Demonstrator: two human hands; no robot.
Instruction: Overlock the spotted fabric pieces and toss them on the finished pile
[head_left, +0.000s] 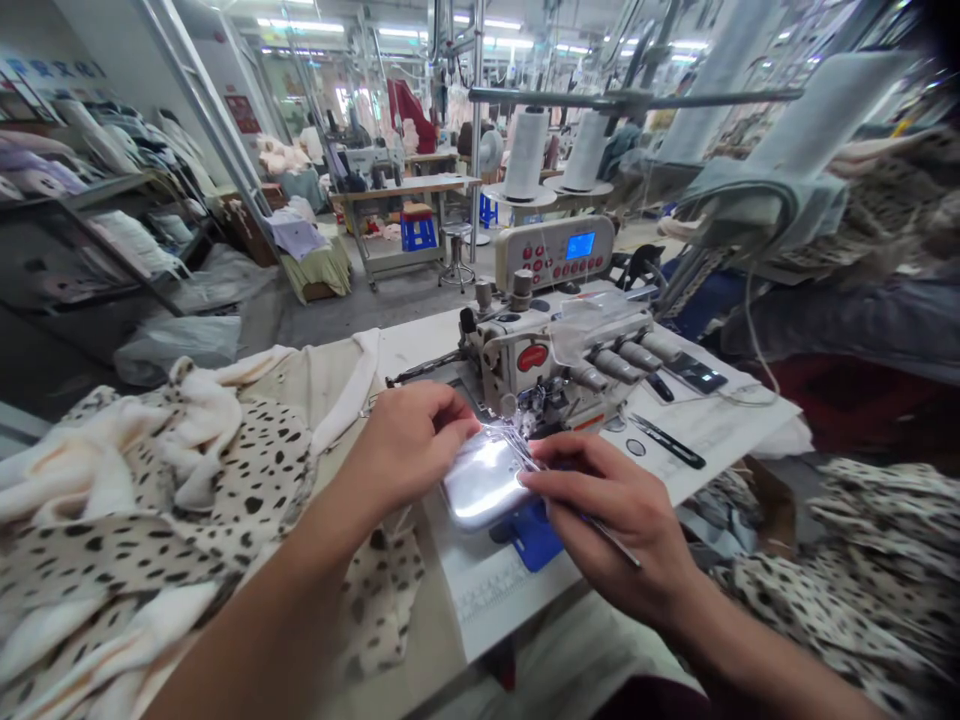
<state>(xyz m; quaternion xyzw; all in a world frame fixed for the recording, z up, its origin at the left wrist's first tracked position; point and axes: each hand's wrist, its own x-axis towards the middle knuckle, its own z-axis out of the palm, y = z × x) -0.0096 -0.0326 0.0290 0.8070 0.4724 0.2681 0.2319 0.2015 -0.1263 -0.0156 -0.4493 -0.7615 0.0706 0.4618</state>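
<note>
An overlock sewing machine stands on a white table, its needle area lit. My left hand is at the front of the machine, thumb and fingertips pinched together by the presser foot; whatever is between them is too small to make out. My right hand grips slim metal tweezers, their tail sticking out below the fingers and their tips pointing at the needle area. Below both hands lies the shiny metal cover plate of the machine, with a blue part under its right side.
Spotted and cream fleece fabric heaps up on the left. On the table's right lie a phone and a black-handled tool. A control panel and thread cones stand behind. More spotted fabric is piled at right.
</note>
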